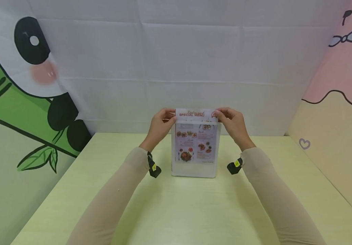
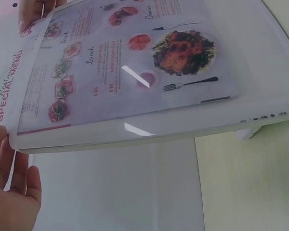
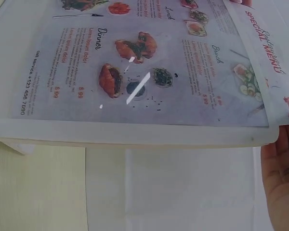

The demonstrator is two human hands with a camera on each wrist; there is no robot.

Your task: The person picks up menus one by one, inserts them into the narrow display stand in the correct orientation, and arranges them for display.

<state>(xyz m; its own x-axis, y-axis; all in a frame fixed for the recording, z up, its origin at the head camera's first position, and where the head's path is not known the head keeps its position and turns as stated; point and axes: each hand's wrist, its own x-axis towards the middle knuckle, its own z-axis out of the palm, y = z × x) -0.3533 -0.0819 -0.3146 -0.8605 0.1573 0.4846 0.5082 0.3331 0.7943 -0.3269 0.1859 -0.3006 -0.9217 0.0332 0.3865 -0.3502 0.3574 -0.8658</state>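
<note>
A printed restaurant menu sheet (image 1: 194,118) sits partly inside a white-framed stand (image 1: 194,170) with a clear front, upright on the table. The sheet's top strip sticks out above the stand's upper edge, and a blank band lies below its lower edge. At the upper left corner my left hand (image 1: 160,125) pinches the sheet between thumb and fingers. My right hand (image 1: 233,126) pinches the opposite upper corner. In the left wrist view, the left fingers (image 2: 18,175) are right at the stand's corner. Part of the right fingers (image 3: 283,159) lies behind the sheet in the right wrist view.
The pale wooden table (image 1: 191,207) stretches out around the stand. A white cloth backdrop (image 1: 191,61) hangs along its far edge. Painted cartoon panels (image 1: 32,126) flank it on both sides. Each wrist wears a small black camera (image 1: 155,170).
</note>
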